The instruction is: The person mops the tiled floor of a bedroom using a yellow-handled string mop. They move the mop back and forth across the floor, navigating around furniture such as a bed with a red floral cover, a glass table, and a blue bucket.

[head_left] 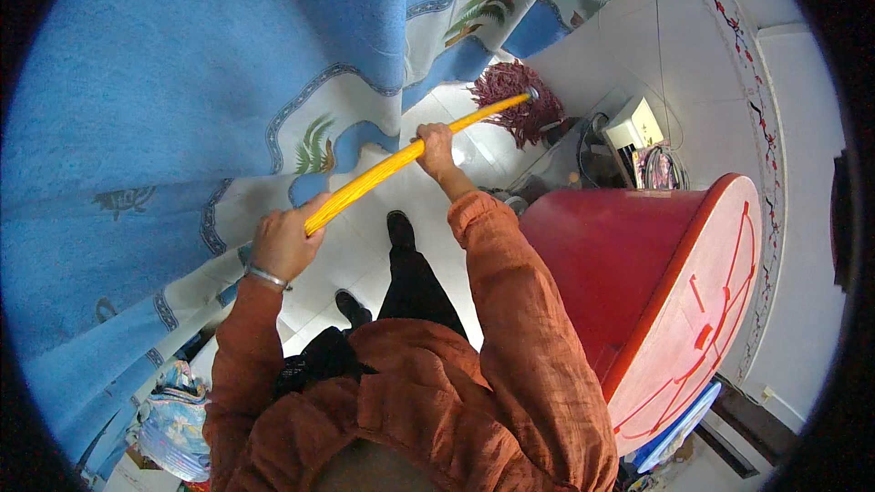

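A mop with a yellow handle (374, 176) slants across the view from lower left to upper right. Its dark red, shaggy mop head (521, 111) rests on the pale tiled floor (351, 251) beside the curtain's hem. Close to the handle's upper end, my left hand (284, 239) is wrapped round it, with a bracelet at the wrist. Further down the shaft, my right hand (437, 148) also grips the handle. The palm sides of both hands are hidden.
A blue patterned curtain (337, 18) hangs along the left and front. To the right stands a large red round-lidded barrel (602, 255). Beyond it are a white box (633, 124) and coiled cable (663, 169) against the tiled wall. A plastic bag (178, 433) lies at lower left.
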